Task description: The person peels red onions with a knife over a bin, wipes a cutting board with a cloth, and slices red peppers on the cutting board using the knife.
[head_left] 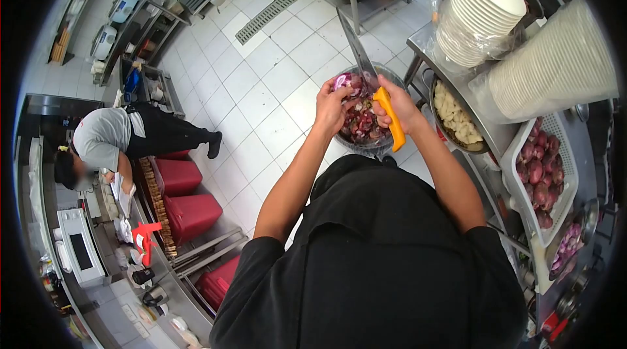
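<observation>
My left hand [332,106] is closed around a red onion [348,82], whose purple skin and paler patches show between the fingers. In my right hand [403,106] is a knife [390,120], gripped by its yellow handle. Its long blade points up and away, passing close beside the onion; whether it touches the onion I cannot tell. Both hands are over a round bin [373,148] lined with clear plastic. Dark red onion peels and scraps [360,126] lie inside it, partly hidden by my hands.
To the right, a metal counter bears stacked white containers [486,3], a white basket of red onions [541,166] and a bowl of cut purple onion [567,248]. A pan of pale pieces [456,117] sits lower. A co-worker [108,137] bends over the left counter, near red bins [189,215].
</observation>
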`<state>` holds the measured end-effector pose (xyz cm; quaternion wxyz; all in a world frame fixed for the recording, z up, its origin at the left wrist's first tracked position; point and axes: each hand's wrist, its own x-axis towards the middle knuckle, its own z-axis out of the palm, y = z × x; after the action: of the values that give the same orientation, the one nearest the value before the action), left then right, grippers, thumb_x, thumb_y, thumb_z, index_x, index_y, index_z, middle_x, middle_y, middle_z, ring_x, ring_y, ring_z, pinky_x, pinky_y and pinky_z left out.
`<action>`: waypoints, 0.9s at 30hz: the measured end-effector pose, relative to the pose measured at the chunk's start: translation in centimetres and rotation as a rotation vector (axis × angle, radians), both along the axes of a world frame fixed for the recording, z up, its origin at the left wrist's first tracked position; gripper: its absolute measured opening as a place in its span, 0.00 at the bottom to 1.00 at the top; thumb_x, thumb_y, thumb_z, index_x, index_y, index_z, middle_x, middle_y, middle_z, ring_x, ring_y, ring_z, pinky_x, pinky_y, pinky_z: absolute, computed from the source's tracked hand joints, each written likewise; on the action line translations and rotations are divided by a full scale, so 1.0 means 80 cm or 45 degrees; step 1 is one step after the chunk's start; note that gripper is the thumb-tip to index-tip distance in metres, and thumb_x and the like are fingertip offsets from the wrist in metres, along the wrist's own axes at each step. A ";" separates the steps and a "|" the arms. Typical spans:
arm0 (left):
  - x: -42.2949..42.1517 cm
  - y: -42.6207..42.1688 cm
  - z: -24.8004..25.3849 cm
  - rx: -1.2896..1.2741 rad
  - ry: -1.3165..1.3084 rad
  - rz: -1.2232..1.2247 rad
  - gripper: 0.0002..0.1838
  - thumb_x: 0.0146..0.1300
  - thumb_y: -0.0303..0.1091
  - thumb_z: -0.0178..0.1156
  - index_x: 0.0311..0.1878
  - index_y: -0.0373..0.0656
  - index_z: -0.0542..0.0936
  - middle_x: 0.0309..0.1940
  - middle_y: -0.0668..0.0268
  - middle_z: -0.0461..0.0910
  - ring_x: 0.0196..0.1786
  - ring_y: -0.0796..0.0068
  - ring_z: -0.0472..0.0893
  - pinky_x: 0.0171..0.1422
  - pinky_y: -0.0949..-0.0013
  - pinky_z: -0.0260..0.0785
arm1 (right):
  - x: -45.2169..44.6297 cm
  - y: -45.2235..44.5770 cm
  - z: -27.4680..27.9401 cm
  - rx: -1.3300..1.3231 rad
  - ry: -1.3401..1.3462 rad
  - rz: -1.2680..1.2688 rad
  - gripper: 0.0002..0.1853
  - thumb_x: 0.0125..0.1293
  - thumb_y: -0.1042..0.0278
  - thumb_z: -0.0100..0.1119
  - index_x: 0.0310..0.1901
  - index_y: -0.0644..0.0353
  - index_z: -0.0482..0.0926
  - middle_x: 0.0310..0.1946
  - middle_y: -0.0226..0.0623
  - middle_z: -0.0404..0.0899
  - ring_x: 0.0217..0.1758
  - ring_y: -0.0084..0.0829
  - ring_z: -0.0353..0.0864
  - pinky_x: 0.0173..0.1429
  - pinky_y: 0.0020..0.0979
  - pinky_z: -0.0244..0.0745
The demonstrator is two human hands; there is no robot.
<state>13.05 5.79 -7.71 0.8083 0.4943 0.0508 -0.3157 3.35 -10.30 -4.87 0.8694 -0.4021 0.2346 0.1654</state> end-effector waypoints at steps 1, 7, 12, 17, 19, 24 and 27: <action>0.001 -0.001 -0.001 0.067 -0.030 0.007 0.23 0.62 0.16 0.58 0.60 0.36 0.69 0.50 0.57 0.79 0.50 0.65 0.82 0.58 0.53 0.80 | -0.001 -0.002 -0.003 0.033 -0.022 0.022 0.32 0.73 0.31 0.42 0.26 0.53 0.67 0.14 0.30 0.65 0.10 0.22 0.61 0.17 0.27 0.60; -0.008 -0.007 0.000 0.311 -0.154 -0.088 0.24 0.60 0.16 0.62 0.60 0.36 0.70 0.48 0.58 0.80 0.49 0.67 0.83 0.51 0.61 0.82 | -0.005 0.002 -0.009 0.054 0.006 -0.012 0.31 0.73 0.31 0.43 0.26 0.53 0.67 0.14 0.28 0.65 0.10 0.22 0.62 0.18 0.28 0.61; -0.010 0.003 0.001 0.178 -0.093 -0.086 0.24 0.62 0.17 0.61 0.60 0.35 0.69 0.49 0.56 0.80 0.51 0.65 0.83 0.55 0.58 0.81 | -0.002 -0.001 -0.023 0.030 0.001 0.007 0.28 0.73 0.33 0.46 0.31 0.53 0.67 0.16 0.29 0.67 0.12 0.22 0.62 0.19 0.28 0.62; -0.004 0.012 -0.002 -0.051 0.080 -0.060 0.21 0.65 0.18 0.56 0.61 0.33 0.69 0.52 0.54 0.78 0.54 0.59 0.82 0.65 0.48 0.76 | 0.005 -0.003 -0.030 -0.154 0.057 -0.015 0.27 0.74 0.34 0.46 0.32 0.53 0.67 0.17 0.29 0.66 0.13 0.21 0.62 0.19 0.28 0.60; -0.001 0.016 0.000 -0.096 0.099 -0.068 0.20 0.66 0.18 0.55 0.61 0.33 0.68 0.53 0.53 0.78 0.55 0.58 0.81 0.66 0.46 0.75 | 0.006 -0.004 -0.039 -0.204 0.087 -0.022 0.27 0.74 0.34 0.46 0.32 0.53 0.67 0.17 0.28 0.66 0.13 0.21 0.61 0.19 0.27 0.59; 0.008 0.021 -0.005 -0.104 0.132 -0.055 0.20 0.67 0.19 0.53 0.62 0.32 0.68 0.52 0.54 0.78 0.54 0.58 0.82 0.67 0.46 0.75 | 0.006 -0.009 -0.049 -0.310 0.112 -0.047 0.27 0.73 0.33 0.47 0.35 0.54 0.66 0.17 0.28 0.65 0.13 0.21 0.61 0.18 0.25 0.58; 0.008 0.019 -0.011 -0.064 0.121 -0.016 0.21 0.67 0.18 0.54 0.62 0.32 0.67 0.51 0.54 0.79 0.53 0.59 0.82 0.66 0.47 0.75 | 0.005 -0.009 -0.033 -0.114 0.121 -0.078 0.29 0.73 0.33 0.46 0.32 0.54 0.67 0.16 0.28 0.65 0.11 0.21 0.60 0.18 0.26 0.59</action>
<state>13.69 7.33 -8.63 0.8152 0.4585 0.0782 -0.3450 3.73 -10.99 -7.54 0.8432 -0.4248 0.2949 0.1471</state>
